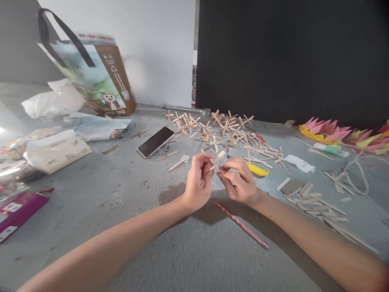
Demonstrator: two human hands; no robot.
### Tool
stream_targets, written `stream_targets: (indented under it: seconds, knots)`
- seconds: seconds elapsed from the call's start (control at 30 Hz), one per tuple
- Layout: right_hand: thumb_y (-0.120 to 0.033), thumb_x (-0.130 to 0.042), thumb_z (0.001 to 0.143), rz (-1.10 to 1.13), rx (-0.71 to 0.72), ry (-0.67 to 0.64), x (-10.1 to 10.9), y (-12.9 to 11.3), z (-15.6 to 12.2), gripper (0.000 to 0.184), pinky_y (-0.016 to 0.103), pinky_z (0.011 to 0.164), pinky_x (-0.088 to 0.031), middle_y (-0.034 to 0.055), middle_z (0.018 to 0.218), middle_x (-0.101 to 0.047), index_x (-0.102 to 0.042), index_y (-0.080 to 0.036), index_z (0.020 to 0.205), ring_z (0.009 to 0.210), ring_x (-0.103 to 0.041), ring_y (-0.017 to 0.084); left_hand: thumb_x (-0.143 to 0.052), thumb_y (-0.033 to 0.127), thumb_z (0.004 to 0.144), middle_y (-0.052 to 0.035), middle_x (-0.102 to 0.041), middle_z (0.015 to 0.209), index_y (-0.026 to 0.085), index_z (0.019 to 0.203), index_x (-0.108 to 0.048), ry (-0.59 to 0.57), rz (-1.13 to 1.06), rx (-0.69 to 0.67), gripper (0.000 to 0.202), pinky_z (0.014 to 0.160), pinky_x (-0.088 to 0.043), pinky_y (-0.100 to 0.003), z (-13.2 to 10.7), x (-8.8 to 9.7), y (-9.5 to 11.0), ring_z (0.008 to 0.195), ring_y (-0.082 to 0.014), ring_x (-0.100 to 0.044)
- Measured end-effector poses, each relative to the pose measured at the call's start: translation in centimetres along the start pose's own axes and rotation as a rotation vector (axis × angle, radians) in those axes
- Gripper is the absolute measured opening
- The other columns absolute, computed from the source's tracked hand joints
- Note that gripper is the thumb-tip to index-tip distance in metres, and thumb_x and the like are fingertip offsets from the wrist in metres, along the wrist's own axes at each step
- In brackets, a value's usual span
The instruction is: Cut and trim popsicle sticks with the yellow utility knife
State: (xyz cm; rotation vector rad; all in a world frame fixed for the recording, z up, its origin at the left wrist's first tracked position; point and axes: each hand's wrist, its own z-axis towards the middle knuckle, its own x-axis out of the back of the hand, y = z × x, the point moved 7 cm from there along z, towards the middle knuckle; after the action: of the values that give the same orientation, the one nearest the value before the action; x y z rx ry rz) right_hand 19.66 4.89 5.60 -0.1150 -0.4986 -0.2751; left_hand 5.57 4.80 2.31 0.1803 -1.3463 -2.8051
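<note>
Both hands, L (199,182) & R (240,180), fingers pinched on small wooden sticks (216,159), prob. crossed, above grey table (127,211).

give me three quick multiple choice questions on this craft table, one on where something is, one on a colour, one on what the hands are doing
1. Where does the phone lie?
A. left of the stick pile
B. under the bag
C. beside the paper flowers

2. What colour is the cutter behind the right hand?
A. blue
B. yellow
C. black

3. What are the hands doing?
A. resting flat
B. gripping the pencil
C. together pinching small wooden sticks

A: phone sits left of the pile.
B: it is yellow.
C: left hand and right meet on the sticks.
</note>
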Motion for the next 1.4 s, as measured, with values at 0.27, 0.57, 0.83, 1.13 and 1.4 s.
stream_targets:
  seconds: [0.27, 0.57, 0.83, 1.13, 1.4]
  knots:
    - [-0.007, -0.064, 0.092, 0.000, -0.014, -0.015, -0.2, 1.0, -0.3, 0.037, 0.048, 0.082, -0.057, 0.0103, 0.108, -0.066, -0.063, -0.027, 0.124, 0.097, -0.062, 0.027, -0.043, 0.022, 0.107, 0.0040, -0.045, 0.077, 0.023, 0.123, -0.047, -0.018, 0.084, 0.084, 0.016, 0.063, -0.039, -0.024, 0.5, 0.3, -0.6, 0.066, -0.0112, -0.044]
    - [-0.008, -0.062, 0.095, 0.005, -0.075, -0.068, -1.3, 0.7, -1.0, 0.027, 0.045, 0.082, -0.056, 0.0112, 0.110, -0.067, -0.066, -0.025, 0.115, 0.097, -0.063, 0.027, -0.047, 0.011, 0.097, 0.0051, -0.042, 0.079, 0.024, 0.116, -0.046, 0.062, -0.082, 0.230, 0.023, 0.062, -0.040, -0.022, 0.4, 0.2, -1.4, 0.065, -0.0098, -0.041]
    - [-0.008, -0.066, 0.094, 0.002, -0.117, 0.000, -0.9, 1.0, -0.7, 0.026, 0.042, 0.080, -0.054, 0.0099, 0.107, -0.066, -0.064, -0.024, 0.114, 0.094, -0.062, 0.024, -0.050, 0.016, 0.100, 0.0052, -0.042, 0.072, 0.023, 0.109, -0.053, 0.032, 0.016, 0.232, 0.012, 0.059, -0.035, -0.023, 0.5, 0.5, -1.3, 0.062, -0.0104, -0.039]
    - [-0.028, -0.059, 0.100, 0.291, -0.378, -0.037, -1.5, 2.8, -0.5, 0.022, 0.052, 0.101, -0.049, 0.0133, 0.120, -0.058, -0.059, -0.021, 0.120, 0.116, -0.059, 0.029, -0.059, 0.031, 0.098, 0.0066, -0.040, 0.067, 0.021, 0.100, -0.053, 0.098, -0.395, 0.574, 0.012, 0.058, -0.036, -0.020, 0.2, -0.4, -4.0, 0.057, -0.0090, -0.039]
    - [-0.039, -0.064, 0.101, 0.659, -0.823, -0.095, -3.8, 5.1, -2.3, 0.018, 0.031, 0.080, -0.052, 0.0045, 0.098, -0.071, -0.062, -0.023, 0.109, 0.089, -0.067, 0.019, -0.072, 0.033, 0.088, 0.0073, -0.043, 0.065, 0.019, 0.094, -0.054, 0.055, -0.502, 0.674, 0.023, 0.058, -0.035, -0.019, -0.1, -1.2, -4.2, 0.055, -0.0065, -0.037]
